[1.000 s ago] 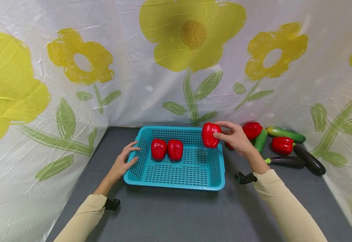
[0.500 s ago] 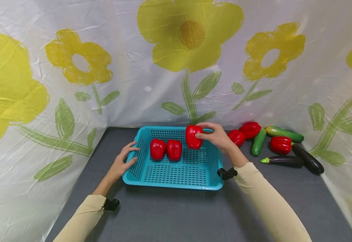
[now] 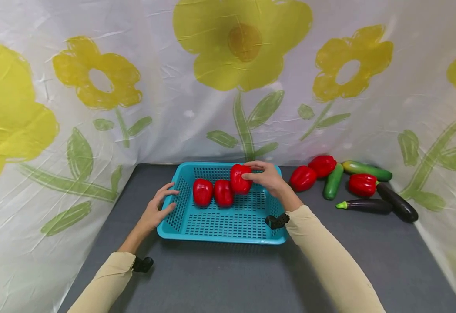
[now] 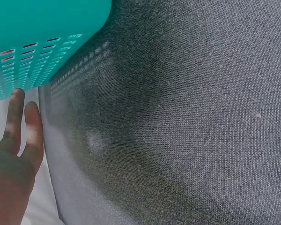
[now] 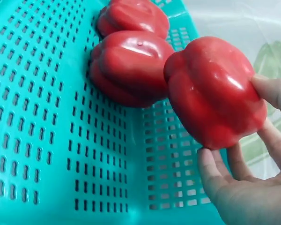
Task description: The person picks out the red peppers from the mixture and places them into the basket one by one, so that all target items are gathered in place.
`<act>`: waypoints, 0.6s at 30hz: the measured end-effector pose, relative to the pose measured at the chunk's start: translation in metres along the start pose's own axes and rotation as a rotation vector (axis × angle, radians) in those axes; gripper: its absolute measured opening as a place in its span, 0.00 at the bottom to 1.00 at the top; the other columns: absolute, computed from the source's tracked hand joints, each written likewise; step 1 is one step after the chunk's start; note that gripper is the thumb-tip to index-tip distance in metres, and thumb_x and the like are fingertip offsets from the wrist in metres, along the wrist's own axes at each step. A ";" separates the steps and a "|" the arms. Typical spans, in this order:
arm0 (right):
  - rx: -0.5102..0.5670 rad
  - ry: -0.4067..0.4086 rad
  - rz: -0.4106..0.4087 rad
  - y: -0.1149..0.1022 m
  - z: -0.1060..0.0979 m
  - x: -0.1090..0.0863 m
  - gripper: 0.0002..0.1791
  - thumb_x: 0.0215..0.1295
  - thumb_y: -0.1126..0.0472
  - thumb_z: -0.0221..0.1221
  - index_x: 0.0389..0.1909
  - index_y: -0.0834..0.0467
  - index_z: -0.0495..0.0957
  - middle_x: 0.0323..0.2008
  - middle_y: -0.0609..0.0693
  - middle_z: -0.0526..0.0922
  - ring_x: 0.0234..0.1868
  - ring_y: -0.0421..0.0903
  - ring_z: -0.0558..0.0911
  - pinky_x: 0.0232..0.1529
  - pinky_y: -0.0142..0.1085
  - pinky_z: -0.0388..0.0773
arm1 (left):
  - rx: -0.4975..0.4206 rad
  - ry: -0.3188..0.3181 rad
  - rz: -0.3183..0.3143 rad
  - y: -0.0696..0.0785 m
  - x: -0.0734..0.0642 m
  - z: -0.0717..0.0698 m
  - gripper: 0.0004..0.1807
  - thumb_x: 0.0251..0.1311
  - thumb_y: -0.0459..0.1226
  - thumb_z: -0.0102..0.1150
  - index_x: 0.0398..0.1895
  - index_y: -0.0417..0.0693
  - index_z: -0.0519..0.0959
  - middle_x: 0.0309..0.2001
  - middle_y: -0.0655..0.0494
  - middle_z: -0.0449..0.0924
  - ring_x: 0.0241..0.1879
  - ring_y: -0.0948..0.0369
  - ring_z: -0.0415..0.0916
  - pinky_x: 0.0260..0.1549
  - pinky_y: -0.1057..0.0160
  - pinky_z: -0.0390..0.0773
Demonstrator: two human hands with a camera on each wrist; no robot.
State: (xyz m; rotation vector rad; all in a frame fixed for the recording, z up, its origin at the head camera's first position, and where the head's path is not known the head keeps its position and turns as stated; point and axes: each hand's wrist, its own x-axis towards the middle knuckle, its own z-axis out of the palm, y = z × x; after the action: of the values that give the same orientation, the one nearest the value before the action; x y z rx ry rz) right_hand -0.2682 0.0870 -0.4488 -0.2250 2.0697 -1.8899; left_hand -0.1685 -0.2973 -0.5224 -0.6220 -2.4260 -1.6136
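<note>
My right hand (image 3: 266, 176) holds a red bell pepper (image 3: 240, 179) over the back of the blue basket (image 3: 220, 237), fingers and thumb around its sides. In the right wrist view that pepper (image 5: 215, 91) appears raised and tilted. Beside it, two more red bell peppers, one on the left (image 3: 202, 192) and one on the right (image 3: 223, 194), lie on the basket floor. My left hand (image 3: 155, 213) is at the basket's left side, fingers spread and fairly straight against the rim. The left wrist view shows two fingers (image 4: 33, 126) near the perforated wall.
To the right lie red bell peppers (image 3: 303, 178), a green cucumber (image 3: 333, 181), a yellow-green cucumber (image 3: 367, 170) and two eggplants, one across (image 3: 369, 206) and one slanting (image 3: 397, 202). A flowered curtain (image 3: 165, 87) hangs behind the dark grey table (image 3: 220, 278).
My right hand has carried the red bell pepper leftward from the basket's right edge to close beside the other two, uncovering a pepper on the table. My left hand stays at the rim.
</note>
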 end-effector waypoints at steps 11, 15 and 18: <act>-0.029 0.021 0.031 0.009 0.004 0.002 0.25 0.63 0.67 0.70 0.61 0.63 0.78 0.64 0.62 0.72 0.64 0.60 0.69 0.59 0.57 0.72 | -0.020 -0.009 0.000 -0.001 0.000 0.000 0.20 0.68 0.21 0.55 0.62 0.27 0.71 0.76 0.36 0.53 0.73 0.37 0.47 0.60 0.26 0.55; -0.024 0.031 0.049 0.011 0.003 0.004 0.24 0.63 0.67 0.70 0.60 0.62 0.79 0.64 0.60 0.73 0.63 0.59 0.71 0.59 0.55 0.73 | -0.025 -0.004 0.001 -0.002 0.000 -0.001 0.20 0.67 0.20 0.55 0.61 0.27 0.71 0.75 0.34 0.53 0.73 0.37 0.48 0.60 0.26 0.55; -0.008 0.039 0.059 0.011 0.003 0.005 0.25 0.63 0.67 0.70 0.61 0.62 0.79 0.64 0.60 0.73 0.61 0.59 0.73 0.58 0.52 0.75 | -0.022 0.000 0.000 -0.002 -0.001 -0.001 0.19 0.67 0.21 0.55 0.61 0.26 0.71 0.75 0.35 0.54 0.73 0.38 0.49 0.60 0.27 0.57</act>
State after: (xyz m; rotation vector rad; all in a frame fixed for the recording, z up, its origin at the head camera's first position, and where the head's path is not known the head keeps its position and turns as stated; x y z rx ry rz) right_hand -0.2704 0.0839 -0.4608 -0.1286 2.0857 -1.8657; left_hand -0.1686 -0.2993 -0.5238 -0.6258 -2.4115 -1.6421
